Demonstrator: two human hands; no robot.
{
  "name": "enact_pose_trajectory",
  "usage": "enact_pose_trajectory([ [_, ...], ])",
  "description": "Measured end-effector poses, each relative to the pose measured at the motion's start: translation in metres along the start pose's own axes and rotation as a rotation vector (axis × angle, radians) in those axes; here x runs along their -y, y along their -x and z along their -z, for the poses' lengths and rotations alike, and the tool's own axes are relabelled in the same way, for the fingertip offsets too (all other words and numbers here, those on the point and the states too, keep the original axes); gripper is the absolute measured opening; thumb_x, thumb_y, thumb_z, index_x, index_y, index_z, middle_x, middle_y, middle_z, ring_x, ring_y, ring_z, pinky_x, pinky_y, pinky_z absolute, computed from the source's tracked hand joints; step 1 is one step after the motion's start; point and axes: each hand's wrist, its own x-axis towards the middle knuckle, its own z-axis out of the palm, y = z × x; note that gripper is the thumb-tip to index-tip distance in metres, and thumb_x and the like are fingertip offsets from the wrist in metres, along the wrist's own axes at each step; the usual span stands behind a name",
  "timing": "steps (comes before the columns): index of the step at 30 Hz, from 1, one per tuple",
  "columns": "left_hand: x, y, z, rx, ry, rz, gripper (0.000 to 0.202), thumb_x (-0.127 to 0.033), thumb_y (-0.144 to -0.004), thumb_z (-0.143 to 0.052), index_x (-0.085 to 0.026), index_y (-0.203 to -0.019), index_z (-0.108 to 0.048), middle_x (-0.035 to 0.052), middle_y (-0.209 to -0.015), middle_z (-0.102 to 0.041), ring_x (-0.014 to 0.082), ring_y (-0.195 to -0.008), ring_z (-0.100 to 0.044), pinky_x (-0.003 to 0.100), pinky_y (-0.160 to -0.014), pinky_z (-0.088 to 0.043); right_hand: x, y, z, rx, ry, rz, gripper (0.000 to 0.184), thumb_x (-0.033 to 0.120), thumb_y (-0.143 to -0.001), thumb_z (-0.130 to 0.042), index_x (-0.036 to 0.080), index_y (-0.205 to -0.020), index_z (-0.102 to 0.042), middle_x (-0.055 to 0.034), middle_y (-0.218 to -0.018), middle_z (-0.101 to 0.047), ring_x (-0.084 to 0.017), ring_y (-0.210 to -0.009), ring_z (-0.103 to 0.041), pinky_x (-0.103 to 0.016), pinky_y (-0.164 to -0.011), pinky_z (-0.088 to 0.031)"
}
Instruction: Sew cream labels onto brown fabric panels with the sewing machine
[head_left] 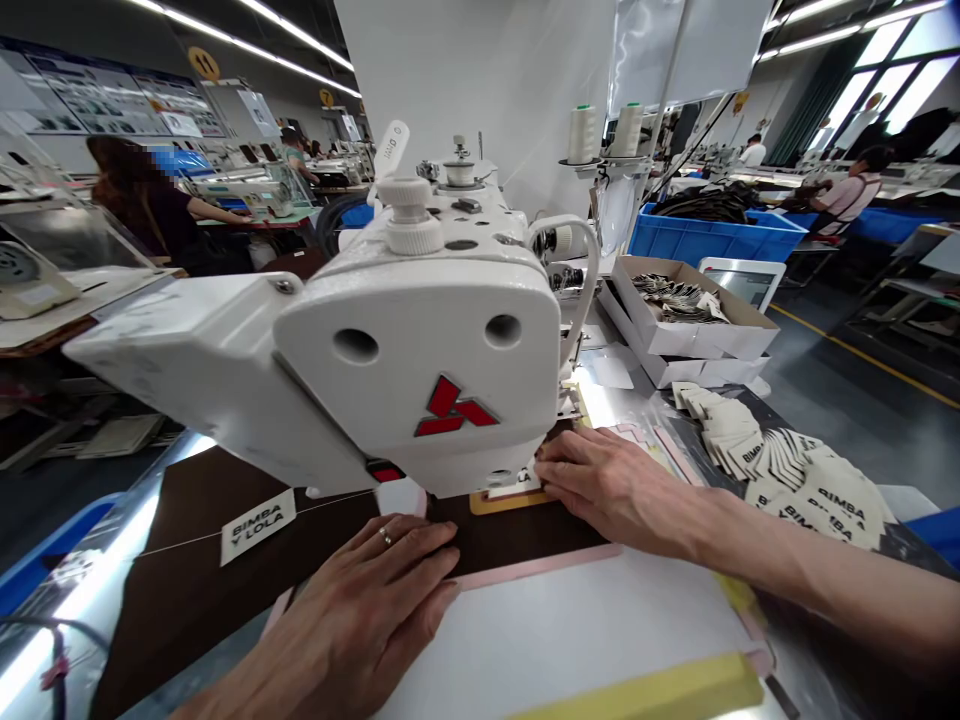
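Observation:
Under the white sewing machine head (420, 370), a length of dark brown fabric (187, 530) lies on the work surface. My left hand (375, 590) rests on the fabric's near edge, palm down, fingers stretched out, a ring on one finger. At the machine, my right hand (607, 485) has its fingers bent together at the edge of a small white label (523, 480). That label sits inside a yellow frame (510, 502), partly hidden by the machine head. Another label, printed BIMBA Y LOLA (259, 525), lies on the fabric at left, with a thread running from it.
Loose labels (817, 490) are spread at right, near an open cardboard box (690, 310) of more pieces. Behind stands a blue crate (716, 235). A white template sheet (570, 620) with pink and yellow edges lies in front. Thread cones (582, 135) stand at the back.

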Motion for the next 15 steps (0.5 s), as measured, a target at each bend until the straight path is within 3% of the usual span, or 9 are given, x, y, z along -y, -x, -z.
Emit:
enact_pose_trajectory([
  [7, -0.004, -0.011, 0.002, -0.126, 0.141, 0.026, 0.022, -0.013, -0.102, -0.059, -0.022, -0.118, -0.07, 0.002, -0.112, -0.075, 0.0155, -0.111, -0.068, 0.023, -0.106, -0.049, 0.011, 0.021, 0.002, -0.003, -0.015, -0.064, 0.032, 0.03, -0.112, -0.053, 0.019, -0.139, -0.066, -0.015, -0.132, -0.063, -0.028, -0.113, -0.065, -0.044, -0.092, -0.058],
  [12, -0.004, -0.014, -0.002, -0.069, 0.048, -0.003, 0.028, -0.022, -0.105, -0.059, -0.02, -0.131, -0.068, 0.0028, -0.134, -0.072, 0.0171, -0.122, -0.068, 0.028, -0.122, -0.038, 0.028, 0.012, -0.005, 0.042, -0.038, -0.039, 0.03, 0.032, -0.111, -0.058, 0.021, -0.137, -0.066, -0.0125, -0.131, -0.063, -0.028, -0.113, -0.064, -0.043, -0.09, -0.056],
  [15, 0.002, -0.018, -0.004, -0.012, -0.031, -0.048, 0.035, -0.034, -0.107, -0.058, -0.019, -0.138, -0.066, 0.002, -0.141, -0.071, 0.0189, -0.124, -0.069, 0.03, -0.121, -0.041, 0.036, 0.003, -0.006, 0.095, -0.056, -0.008, 0.029, 0.035, -0.112, -0.057, 0.021, -0.135, -0.066, -0.0118, -0.129, -0.062, -0.028, -0.111, -0.062, -0.045, -0.095, -0.054],
])
